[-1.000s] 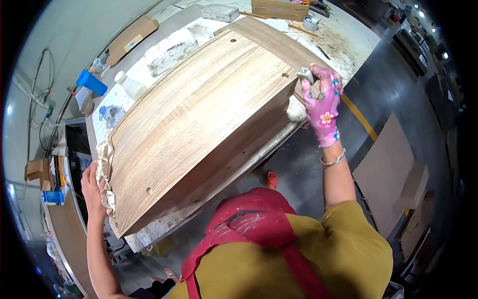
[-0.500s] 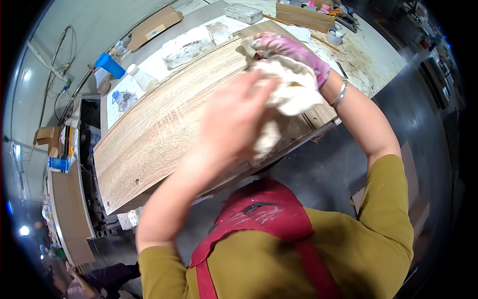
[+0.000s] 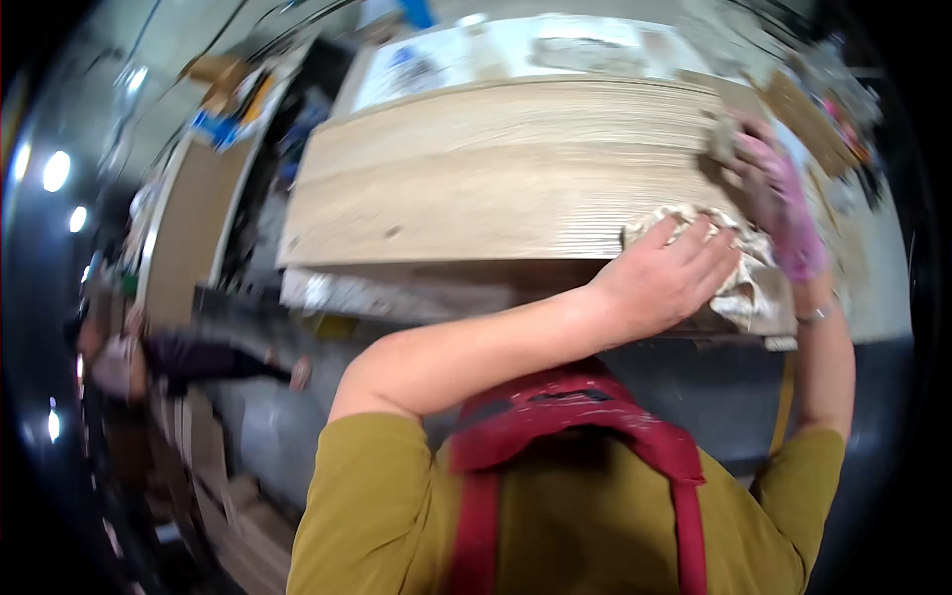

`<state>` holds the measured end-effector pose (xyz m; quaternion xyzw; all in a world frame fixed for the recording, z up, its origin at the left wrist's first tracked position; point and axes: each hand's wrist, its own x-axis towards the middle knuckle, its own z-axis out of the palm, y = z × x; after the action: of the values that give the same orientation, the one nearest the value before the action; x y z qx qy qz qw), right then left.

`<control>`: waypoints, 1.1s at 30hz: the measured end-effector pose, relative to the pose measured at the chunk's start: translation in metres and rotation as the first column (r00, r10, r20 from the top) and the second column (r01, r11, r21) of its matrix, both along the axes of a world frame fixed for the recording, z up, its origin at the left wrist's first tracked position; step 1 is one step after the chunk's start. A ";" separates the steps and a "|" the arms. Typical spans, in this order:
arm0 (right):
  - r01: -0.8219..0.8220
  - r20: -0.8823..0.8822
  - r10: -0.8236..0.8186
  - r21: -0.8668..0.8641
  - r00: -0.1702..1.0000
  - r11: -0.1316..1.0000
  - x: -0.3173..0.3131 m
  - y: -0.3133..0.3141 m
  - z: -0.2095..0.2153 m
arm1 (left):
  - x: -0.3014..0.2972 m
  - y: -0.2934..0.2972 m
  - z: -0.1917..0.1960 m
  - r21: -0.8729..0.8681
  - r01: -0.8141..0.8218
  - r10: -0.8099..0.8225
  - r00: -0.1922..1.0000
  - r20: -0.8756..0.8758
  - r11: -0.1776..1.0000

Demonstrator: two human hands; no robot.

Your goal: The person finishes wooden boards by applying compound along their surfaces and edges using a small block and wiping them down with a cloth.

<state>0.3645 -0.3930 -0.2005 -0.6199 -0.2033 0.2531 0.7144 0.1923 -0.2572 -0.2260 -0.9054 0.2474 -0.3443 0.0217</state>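
Note:
A long wood-grain board [image 3: 446, 169] lies across the work surface in front of me. My left hand [image 3: 674, 273], bare, presses a crumpled cream cloth [image 3: 752, 270] against the board's near right part, fingers curved over it. In a pink glove, my right hand [image 3: 781, 203] is at the board's right end, closed around a greyish-beige bunched piece [image 3: 724, 141] that looks like a rag. Blur hides the exact shape of that piece and part of the gloved fingers. The cream cloth lies between my two hands, with its loose end by the right wrist.
Beyond the board, a white-topped table [image 3: 516, 35] carries a bottle [image 3: 483, 55] and a pale block [image 3: 587, 52]. An open cardboard box [image 3: 808, 119] with small items stands at the far right. Left, another wooden panel [image 3: 193, 208] stands near a person [image 3: 188, 362].
The view has swung, so the board now lies more level and the person on the left shows more. My left hand has come down onto the cream cloth; my right hand keeps its rag.

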 end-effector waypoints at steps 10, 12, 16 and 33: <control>0.110 0.466 -0.080 -0.038 0.881 0.993 0.004 0.004 -0.010 | -0.152 0.163 0.021 0.114 -0.523 0.535 0.812 -0.235 0.845; 0.091 0.479 -0.039 -0.086 0.877 0.992 0.007 0.001 -0.007 | -0.190 0.202 0.020 0.229 -0.618 0.656 0.734 -0.174 0.752; 0.033 0.336 -0.052 0.061 0.940 0.998 0.006 0.007 -0.013 | -0.243 0.255 0.044 0.334 -0.747 0.814 0.564 -0.139 0.574; 0.000 0.338 -0.007 0.019 0.941 1.000 0.019 -0.014 -0.024 | -0.258 0.268 0.005 0.102 -0.839 0.843 0.538 0.004 0.535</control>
<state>0.3834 -0.4066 -0.2245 -0.6478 -0.3240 0.1398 0.6751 -0.0654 0.0107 -0.2209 -0.9186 -0.2018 -0.2590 0.2202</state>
